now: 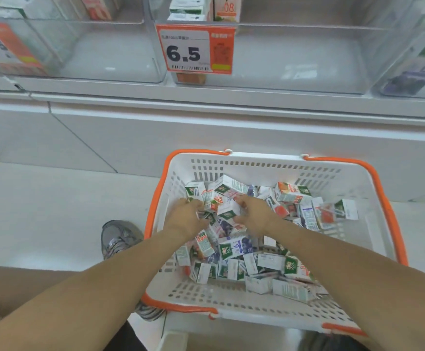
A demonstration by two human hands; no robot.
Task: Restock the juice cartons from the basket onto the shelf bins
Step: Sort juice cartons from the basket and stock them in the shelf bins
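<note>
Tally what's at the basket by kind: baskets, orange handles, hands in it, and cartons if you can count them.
basket: 1
orange handles: 2
hands: 2, left hand and right hand
cartons: a jumbled, overlapping pile, no reliable count
Total: 5, cartons excluded

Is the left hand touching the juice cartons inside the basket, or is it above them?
Touching. The head view shows the left hand down in the basket, its curled fingers closed on juice cartons in the pile.
</note>
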